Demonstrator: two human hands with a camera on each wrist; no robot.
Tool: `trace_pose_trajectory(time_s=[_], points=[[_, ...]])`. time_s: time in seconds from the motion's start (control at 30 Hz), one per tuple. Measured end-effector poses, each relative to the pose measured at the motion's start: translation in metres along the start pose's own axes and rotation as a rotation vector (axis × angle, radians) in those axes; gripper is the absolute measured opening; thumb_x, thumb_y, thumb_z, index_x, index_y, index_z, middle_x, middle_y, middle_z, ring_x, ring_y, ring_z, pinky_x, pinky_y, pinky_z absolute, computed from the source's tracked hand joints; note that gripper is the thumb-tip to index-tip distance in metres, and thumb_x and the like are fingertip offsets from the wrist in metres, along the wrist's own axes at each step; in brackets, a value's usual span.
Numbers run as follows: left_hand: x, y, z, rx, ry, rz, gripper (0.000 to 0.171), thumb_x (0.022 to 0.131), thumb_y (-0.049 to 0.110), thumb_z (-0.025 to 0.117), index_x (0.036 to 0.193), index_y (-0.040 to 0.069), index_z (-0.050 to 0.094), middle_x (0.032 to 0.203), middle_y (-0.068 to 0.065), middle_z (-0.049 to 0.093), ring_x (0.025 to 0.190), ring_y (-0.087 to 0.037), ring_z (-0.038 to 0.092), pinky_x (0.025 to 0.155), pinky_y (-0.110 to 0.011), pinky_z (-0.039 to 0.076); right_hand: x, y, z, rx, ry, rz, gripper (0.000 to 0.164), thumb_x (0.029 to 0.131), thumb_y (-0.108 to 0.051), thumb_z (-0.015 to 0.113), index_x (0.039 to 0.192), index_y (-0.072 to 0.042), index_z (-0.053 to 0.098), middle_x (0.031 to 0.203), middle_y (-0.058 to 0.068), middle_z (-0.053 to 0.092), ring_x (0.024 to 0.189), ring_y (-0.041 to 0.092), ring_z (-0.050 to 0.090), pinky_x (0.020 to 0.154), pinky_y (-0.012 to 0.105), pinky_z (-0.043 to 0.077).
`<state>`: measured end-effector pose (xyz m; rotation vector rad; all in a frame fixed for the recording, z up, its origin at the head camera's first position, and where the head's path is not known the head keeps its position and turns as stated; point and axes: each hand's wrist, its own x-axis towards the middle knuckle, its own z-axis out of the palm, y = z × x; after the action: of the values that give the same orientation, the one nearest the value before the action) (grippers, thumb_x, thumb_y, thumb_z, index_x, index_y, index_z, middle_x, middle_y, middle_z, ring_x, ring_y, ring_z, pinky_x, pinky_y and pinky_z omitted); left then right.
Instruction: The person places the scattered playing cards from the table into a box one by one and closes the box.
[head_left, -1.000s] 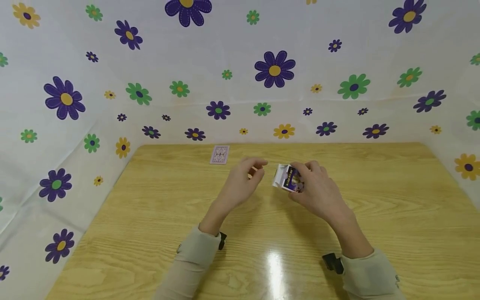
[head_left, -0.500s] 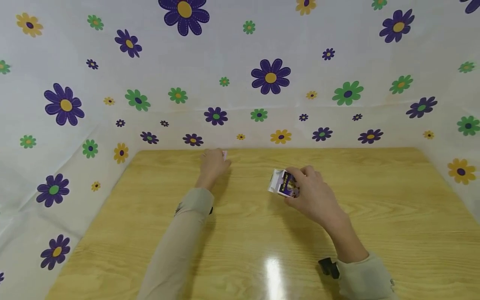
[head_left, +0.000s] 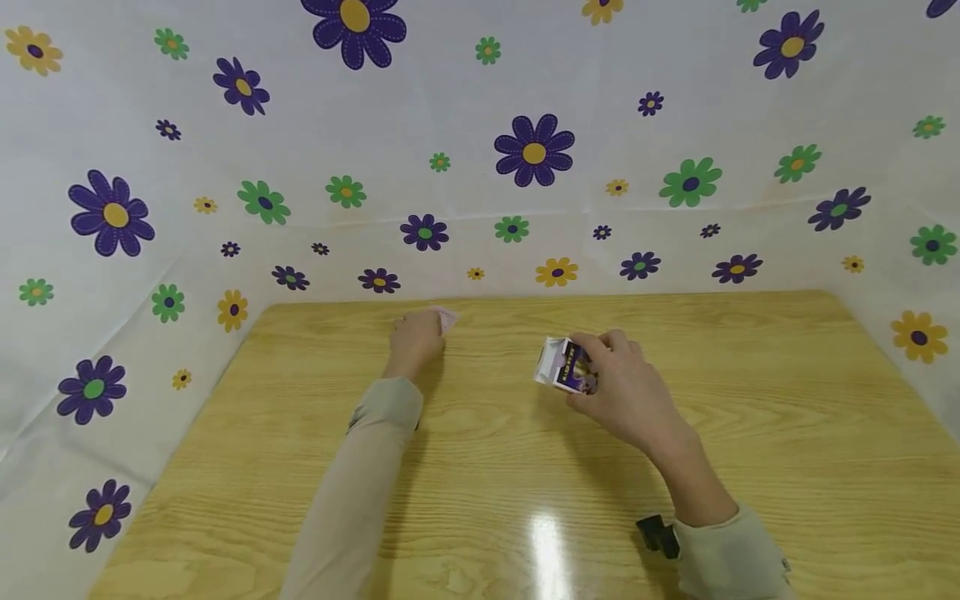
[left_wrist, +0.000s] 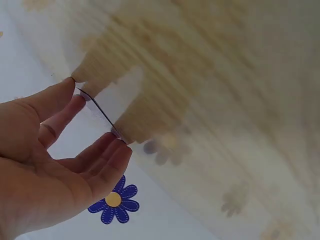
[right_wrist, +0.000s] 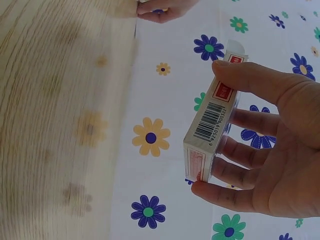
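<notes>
A person's left hand, stretched toward the upper centre of the head view, pinches a single playing card edge-on between thumb and fingertips, lifting it clear of the wooden table. Right of centre, the right hand clasps the open card box by its ends, mouth apparently turned toward the card.

I'm at a staged recording booth, not a lived-in room: a pale wooden table fills the lower frame, and a white plastic sheet printed with purple, green and yellow flowers walls it in above and on both sides.
</notes>
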<state>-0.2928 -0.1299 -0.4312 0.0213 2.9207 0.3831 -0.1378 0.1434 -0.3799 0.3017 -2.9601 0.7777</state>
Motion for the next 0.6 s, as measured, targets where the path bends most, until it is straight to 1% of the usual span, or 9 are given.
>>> trace_pose_trajectory(time_s=[0.07, 0.1, 0.17, 0.27, 0.3, 0.33, 0.37, 0.47, 0.6], points=[[0.000, -0.004, 0.000, -0.008, 0.004, 0.017, 0.010, 0.090, 0.007, 0.057, 0.095, 0.001, 0.062, 0.113, -0.028, 0.057, 0.109, -0.044, 0.052, 0.088, -0.053, 0.049, 0.000, 0.000, 0.000, -0.004, 0.000, -0.002, 0.075, 0.078, -0.022, 0.084, 0.143, -0.006, 0.050, 0.125, 0.022, 0.052, 0.102, 0.033, 0.052, 0.074, 0.043, 0.054], [0.003, -0.009, 0.004, -0.010, 0.024, 0.035, 0.008, 0.088, 0.007, 0.058, 0.093, 0.002, 0.063, 0.110, -0.027, 0.057, 0.105, -0.043, 0.052, 0.084, -0.051, 0.050, 0.000, 0.000, 0.000, -0.006, -0.001, -0.002, 0.074, 0.078, -0.022, 0.083, 0.143, -0.007, 0.050, 0.125, 0.022, 0.052, 0.102, 0.033, 0.052, 0.074, 0.043, 0.054], [0.001, -0.014, 0.002, -0.024, 0.013, 0.035, 0.010, 0.087, 0.007, 0.060, 0.094, 0.001, 0.063, 0.109, -0.026, 0.055, 0.104, -0.042, 0.050, 0.085, -0.050, 0.049, 0.000, -0.001, 0.000, -0.007, -0.002, -0.004, 0.074, 0.078, -0.022, 0.084, 0.143, -0.007, 0.050, 0.125, 0.022, 0.052, 0.103, 0.033, 0.052, 0.074, 0.043, 0.054], [-0.003, -0.019, -0.002, -0.065, -0.030, 0.011, 0.019, 0.085, 0.008, 0.064, 0.101, -0.001, 0.059, 0.110, -0.026, 0.052, 0.105, -0.040, 0.046, 0.087, -0.049, 0.047, -0.001, -0.002, 0.000, -0.008, -0.002, -0.007, 0.073, 0.078, -0.021, 0.083, 0.142, -0.007, 0.050, 0.125, 0.023, 0.052, 0.103, 0.034, 0.052, 0.073, 0.043, 0.054], [-0.005, -0.021, -0.003, -0.085, -0.047, 0.001, 0.025, 0.085, 0.009, 0.066, 0.106, -0.001, 0.057, 0.110, -0.025, 0.052, 0.105, -0.039, 0.046, 0.089, -0.049, 0.046, -0.001, -0.002, 0.000, -0.009, -0.003, -0.007, 0.073, 0.078, -0.021, 0.083, 0.142, -0.007, 0.050, 0.125, 0.023, 0.052, 0.103, 0.034, 0.052, 0.073, 0.043, 0.054], [-0.010, -0.019, -0.008, -0.105, -0.087, -0.023, 0.033, 0.085, 0.011, 0.068, 0.112, -0.002, 0.054, 0.113, -0.025, 0.051, 0.108, -0.039, 0.044, 0.094, -0.049, 0.045, -0.001, -0.002, 0.000, -0.010, -0.004, -0.007, 0.073, 0.078, -0.021, 0.083, 0.142, -0.007, 0.050, 0.125, 0.023, 0.052, 0.103, 0.035, 0.052, 0.073, 0.043, 0.055], [-0.013, -0.020, -0.010, -0.126, -0.106, -0.030, 0.039, 0.084, 0.011, 0.070, 0.115, -0.002, 0.052, 0.112, -0.024, 0.051, 0.106, -0.037, 0.045, 0.093, -0.048, 0.045, -0.002, -0.002, 0.000, -0.010, -0.006, -0.006, 0.073, 0.078, -0.021, 0.083, 0.142, -0.006, 0.050, 0.125, 0.023, 0.052, 0.103, 0.035, 0.052, 0.074, 0.044, 0.055], [-0.018, -0.023, -0.012, -0.156, -0.151, -0.035, 0.049, 0.082, 0.015, 0.075, 0.120, -0.002, 0.048, 0.109, -0.020, 0.055, 0.100, -0.033, 0.049, 0.090, -0.044, 0.046, -0.001, -0.002, 0.001, -0.008, -0.012, -0.001, 0.073, 0.079, -0.020, 0.083, 0.143, -0.006, 0.050, 0.126, 0.023, 0.052, 0.105, 0.035, 0.052, 0.076, 0.045, 0.055], [-0.025, -0.023, -0.010, -0.170, -0.190, -0.014, 0.046, 0.082, 0.019, 0.077, 0.114, -0.001, 0.051, 0.102, -0.015, 0.057, 0.090, -0.028, 0.051, 0.078, -0.036, 0.045, -0.001, -0.003, 0.002, -0.007, -0.011, -0.003, 0.073, 0.079, -0.020, 0.082, 0.143, -0.006, 0.050, 0.127, 0.024, 0.051, 0.106, 0.035, 0.051, 0.076, 0.046, 0.055]])
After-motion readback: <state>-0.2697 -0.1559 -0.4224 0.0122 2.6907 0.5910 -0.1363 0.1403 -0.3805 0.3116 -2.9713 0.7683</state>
